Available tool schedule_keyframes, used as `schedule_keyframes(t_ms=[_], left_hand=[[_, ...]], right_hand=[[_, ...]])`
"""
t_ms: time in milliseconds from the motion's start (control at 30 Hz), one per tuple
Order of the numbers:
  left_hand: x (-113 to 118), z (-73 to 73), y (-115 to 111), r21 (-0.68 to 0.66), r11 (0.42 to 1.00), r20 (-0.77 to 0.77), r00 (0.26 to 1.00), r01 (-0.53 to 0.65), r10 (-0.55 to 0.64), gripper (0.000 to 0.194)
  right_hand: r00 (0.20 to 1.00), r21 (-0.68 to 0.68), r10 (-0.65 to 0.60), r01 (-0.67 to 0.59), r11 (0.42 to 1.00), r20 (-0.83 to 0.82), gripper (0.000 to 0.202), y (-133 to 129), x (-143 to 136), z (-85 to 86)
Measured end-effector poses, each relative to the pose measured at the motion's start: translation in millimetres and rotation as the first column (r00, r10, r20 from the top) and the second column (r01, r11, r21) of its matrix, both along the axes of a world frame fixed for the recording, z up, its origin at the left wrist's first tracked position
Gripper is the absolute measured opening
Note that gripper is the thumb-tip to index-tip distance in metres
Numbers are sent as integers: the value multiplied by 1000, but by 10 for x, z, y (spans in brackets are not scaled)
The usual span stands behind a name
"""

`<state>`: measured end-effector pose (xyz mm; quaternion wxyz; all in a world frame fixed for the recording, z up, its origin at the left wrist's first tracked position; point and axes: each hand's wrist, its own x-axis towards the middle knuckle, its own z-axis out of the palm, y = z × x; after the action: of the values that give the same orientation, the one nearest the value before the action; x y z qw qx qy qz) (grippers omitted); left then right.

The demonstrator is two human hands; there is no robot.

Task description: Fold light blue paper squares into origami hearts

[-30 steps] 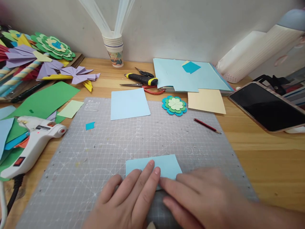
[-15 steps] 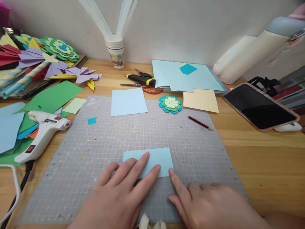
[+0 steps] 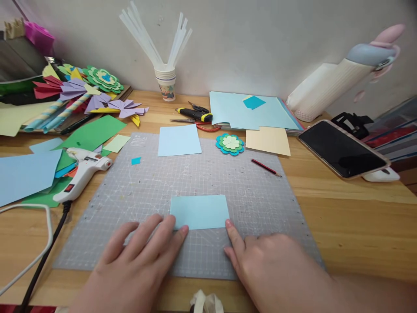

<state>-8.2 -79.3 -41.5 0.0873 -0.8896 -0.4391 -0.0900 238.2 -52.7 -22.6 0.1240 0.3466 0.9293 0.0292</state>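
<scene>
A light blue folded paper [image 3: 200, 211] lies flat on the grey cutting mat [image 3: 260, 234], its long side running left to right. My left hand [image 3: 140, 252] rests with fingers spread; its thumb and forefinger touch the paper's lower left corner. At the lower right corner, the outstretched forefinger of my right hand [image 3: 263, 261] presses down, thumb apart and the other fingers curled. Neither hand grips the sheet. Farther up the mat are a pale blue paper square [image 3: 180, 140], a layered paper flower [image 3: 230, 144] and a red and black pencil [image 3: 266, 168].
On the left, a white hot glue gun [image 3: 83, 171] lies by green paper [image 3: 94, 132] and paper flowers. A yellow and black cutter [image 3: 193, 114], scissors [image 3: 197, 107] and a cup of glue sticks [image 3: 167, 87] stand behind. A phone [image 3: 343, 148] leans at right.
My left hand has slid left and down off the paper's middle to its lower left corner. The right forefinger stays at the lower right corner. The camera view has shifted slightly.
</scene>
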Motion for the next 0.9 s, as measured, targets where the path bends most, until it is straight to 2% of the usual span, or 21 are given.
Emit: schedule_keyframes(t_ms=[133, 200, 267, 300, 367, 467, 500, 600, 667, 900], left_hand=[[-75, 58, -24, -6, 993, 33, 993, -117, 117, 40], [-60, 84, 59, -20, 989, 45, 988, -146, 147, 25], [-19, 84, 190, -85, 974, 110, 970, -208, 217, 16], [5, 70, 261, -136, 958, 146, 951, -252, 271, 22], [54, 26, 389, -224, 939, 213, 927, -262, 310, 45], [107, -34, 503, -324, 919, 237, 921, -226, 310, 75], [119, -43, 519, -352, 912, 238, 922, -210, 304, 79], [143, -43, 527, -424, 890, 271, 914, -169, 303, 77], [150, -44, 521, -460, 875, 304, 900, -148, 312, 73], [157, -62, 529, -445, 884, 348, 883, -140, 315, 71]], right_hand=[[999, -40, -19, 20, 999, 28, 46, 6, -9, -12], [1000, -21, -14, 14, 1000, 13, 45, 17, -6, -28], [998, 21, -26, 27, 999, -60, 35, 52, -12, -37], [992, 31, -46, 50, 998, -118, 26, 81, -20, -37], [962, 5, -128, 134, 991, -241, 16, 161, -40, -40], [903, -72, -260, 251, 965, -342, 13, 302, -58, -78], [889, -81, -270, 258, 963, -370, 22, 343, -55, -104], [846, -87, -248, 236, 968, -472, 52, 425, -31, -196], [822, -121, -233, 199, 972, -520, 61, 446, -18, -240], [767, -301, -251, 79, 950, -590, 56, 471, -39, -219]])
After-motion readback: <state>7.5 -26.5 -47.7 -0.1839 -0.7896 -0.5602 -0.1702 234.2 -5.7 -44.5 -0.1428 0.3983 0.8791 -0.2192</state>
